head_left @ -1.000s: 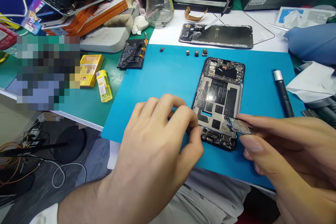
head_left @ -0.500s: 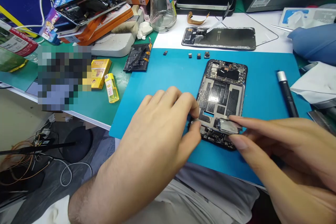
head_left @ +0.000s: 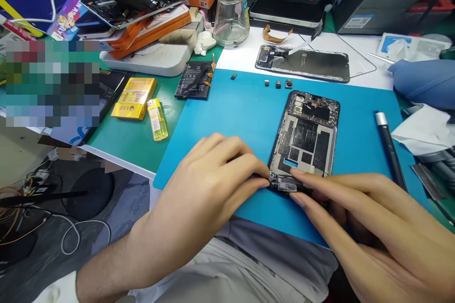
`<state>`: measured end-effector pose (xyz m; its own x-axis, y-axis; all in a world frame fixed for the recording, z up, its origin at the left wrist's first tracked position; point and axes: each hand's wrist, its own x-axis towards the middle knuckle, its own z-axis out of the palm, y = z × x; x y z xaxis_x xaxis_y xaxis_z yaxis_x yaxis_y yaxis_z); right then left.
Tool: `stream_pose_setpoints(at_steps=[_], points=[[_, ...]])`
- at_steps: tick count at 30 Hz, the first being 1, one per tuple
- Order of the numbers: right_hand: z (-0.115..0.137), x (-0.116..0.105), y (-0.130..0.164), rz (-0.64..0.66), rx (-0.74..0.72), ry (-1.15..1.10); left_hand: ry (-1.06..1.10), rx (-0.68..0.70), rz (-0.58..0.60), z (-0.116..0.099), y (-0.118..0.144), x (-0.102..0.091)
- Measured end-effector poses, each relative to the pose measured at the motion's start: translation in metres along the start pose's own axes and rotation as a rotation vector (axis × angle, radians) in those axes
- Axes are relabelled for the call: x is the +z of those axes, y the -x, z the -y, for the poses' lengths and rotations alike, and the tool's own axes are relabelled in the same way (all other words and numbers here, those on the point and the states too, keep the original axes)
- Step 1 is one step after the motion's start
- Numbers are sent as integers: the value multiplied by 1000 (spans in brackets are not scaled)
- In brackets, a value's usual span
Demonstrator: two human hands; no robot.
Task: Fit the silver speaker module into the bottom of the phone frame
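The left hand [head_left: 209, 189] has its thumb and forefinger drawn close on the near left corner of the opened phone [head_left: 304, 135], which lies on the blue mat [head_left: 245, 109] just ahead of both hands. The right hand [head_left: 377, 227] holds a small silvery module [head_left: 287, 184] between thumb and forefinger at the phone's near end; beyond the left hand lies a black battery [head_left: 195, 79], beyond the right a pen-shaped tool [head_left: 390, 149].

One opened phone [head_left: 305, 135] and four small modules [head_left: 278, 84] on one mat [head_left: 245, 113], one battery [head_left: 194, 80] at its far-left corner, one lighter [head_left: 157, 120].
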<state>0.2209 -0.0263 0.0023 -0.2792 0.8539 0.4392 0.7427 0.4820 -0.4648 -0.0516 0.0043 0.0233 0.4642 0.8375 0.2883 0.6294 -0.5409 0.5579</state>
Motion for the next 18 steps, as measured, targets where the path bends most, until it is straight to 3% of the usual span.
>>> stream_pose_setpoints(at_steps=[13,18], points=[[1,-3,-5,25,27,-11,-1,89,122,15,-15,-16],[-9,-14,9,33,63,-16,15,91,140,18,-20,-17]])
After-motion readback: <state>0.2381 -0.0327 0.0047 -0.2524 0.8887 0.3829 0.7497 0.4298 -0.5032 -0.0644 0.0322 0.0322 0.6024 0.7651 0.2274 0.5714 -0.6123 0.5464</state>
